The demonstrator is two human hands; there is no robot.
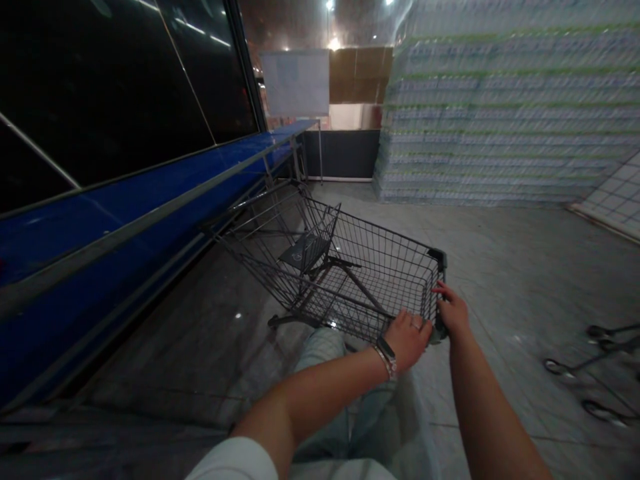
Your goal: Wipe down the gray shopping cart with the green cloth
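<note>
Shopping cart [320,257], centre of frame: stiff wire, likely light and free-rolling. Front rim [440,259], right of centre, seems firm hold: person's left hand [409,339] and right hand [454,312] there, fingers of both curled over it.

1 camera, worn on the head, faces forward and down, near the cart [306,252], wrapped stack [500,127] farther off.
</note>
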